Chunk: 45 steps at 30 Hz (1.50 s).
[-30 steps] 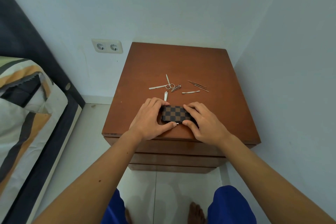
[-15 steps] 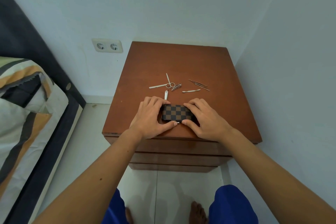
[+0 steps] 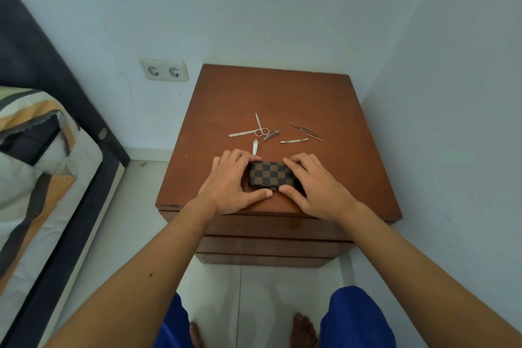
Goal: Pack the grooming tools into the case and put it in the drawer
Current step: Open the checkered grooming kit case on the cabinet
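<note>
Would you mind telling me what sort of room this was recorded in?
Most likely a bedroom: a bed with striped bedding stands at the left, beside a wooden bedside cabinet with drawers, and a double wall socket sits between them.

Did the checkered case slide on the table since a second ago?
No. The checkered case sits equally near the nightstand's front edge and the tool behind it.

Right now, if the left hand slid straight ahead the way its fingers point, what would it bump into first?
Probably the small metal tool lying just beyond the left hand, whose fingers curl over the checkered case. Past that lie the scissors. Depth is hard to judge from this head view.
</note>
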Each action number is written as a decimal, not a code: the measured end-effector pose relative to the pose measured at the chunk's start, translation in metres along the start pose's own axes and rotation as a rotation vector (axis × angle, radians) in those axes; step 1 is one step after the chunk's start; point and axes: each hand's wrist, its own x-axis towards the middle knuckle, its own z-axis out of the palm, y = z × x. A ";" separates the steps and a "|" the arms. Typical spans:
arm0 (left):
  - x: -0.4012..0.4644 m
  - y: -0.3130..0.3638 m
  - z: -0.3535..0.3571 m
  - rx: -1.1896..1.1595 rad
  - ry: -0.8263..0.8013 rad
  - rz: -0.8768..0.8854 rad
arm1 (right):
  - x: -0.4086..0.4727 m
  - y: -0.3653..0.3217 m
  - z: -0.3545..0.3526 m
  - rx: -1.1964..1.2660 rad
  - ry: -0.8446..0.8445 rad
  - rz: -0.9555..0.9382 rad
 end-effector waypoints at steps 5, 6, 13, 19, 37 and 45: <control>-0.001 0.003 0.001 0.049 0.011 0.009 | 0.000 0.001 0.004 0.004 0.014 0.005; -0.002 0.004 0.002 0.068 0.021 0.021 | 0.000 0.002 0.005 0.006 0.016 0.002; -0.005 0.011 0.001 0.141 0.054 0.039 | 0.000 0.003 0.006 0.020 0.040 -0.027; -0.004 0.008 0.000 0.084 0.041 0.030 | 0.006 0.005 0.005 0.063 0.065 -0.002; 0.000 0.002 -0.004 -0.142 0.001 -0.054 | 0.038 0.012 0.006 0.529 0.379 0.359; -0.016 0.002 -0.007 -0.312 0.008 -0.089 | 0.028 0.013 0.004 0.549 0.317 0.419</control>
